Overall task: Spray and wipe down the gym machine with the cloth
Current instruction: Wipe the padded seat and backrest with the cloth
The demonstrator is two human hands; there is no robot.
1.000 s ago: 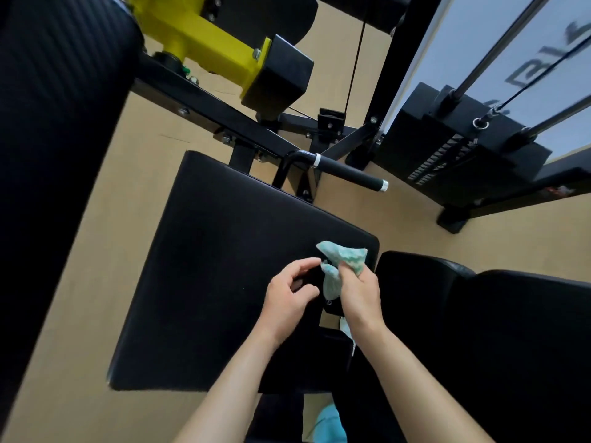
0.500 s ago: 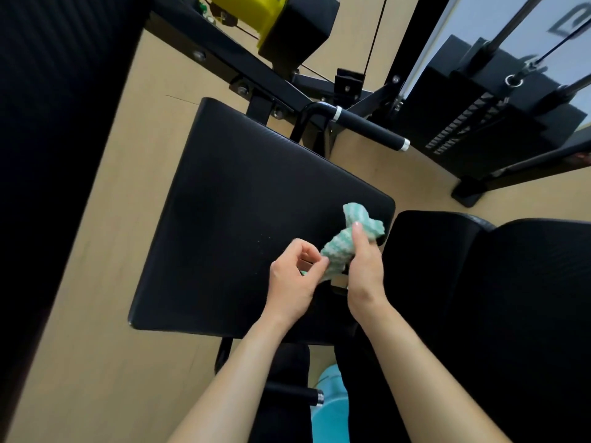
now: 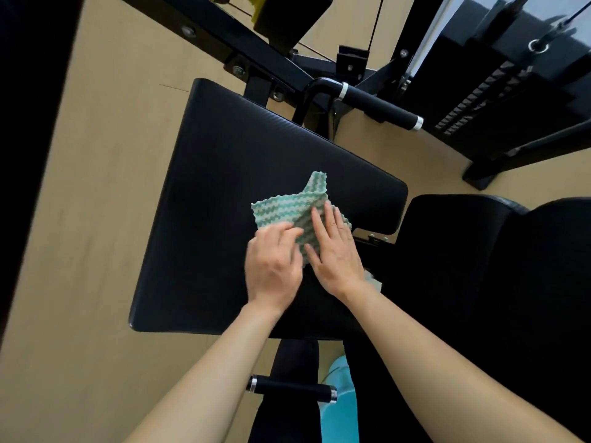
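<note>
Near handle (image 3: 292, 385): a short black bar with silver ends, low in the view, below the seat's near edge.
Blue-green thing (image 3: 340, 410): just right of that handle. It is too hidden to tell what it is.
Left hand (image 3: 274, 266): rests on the cloth's near left corner. Its fingers are a little bent and press down, not closed round it.
Right hand (image 3: 335, 247): lies flat on the cloth's right side. Its fingers are straight and press down.
Cloth (image 3: 284, 209): green and white wavy stripes. It is spread on the seat near the right edge, and one corner points away from the person.
Seat (image 3: 224, 187): a big black pad under the cloth.
Side pad (image 3: 511, 266): black, just right of the seat.
Floor (image 3: 96, 203): tan, around the seat.
Far handle (image 3: 380, 105): a black bar with silver rings, past the seat's far edge.
Weights (image 3: 499, 91): a dark stack, far off on the right.
</note>
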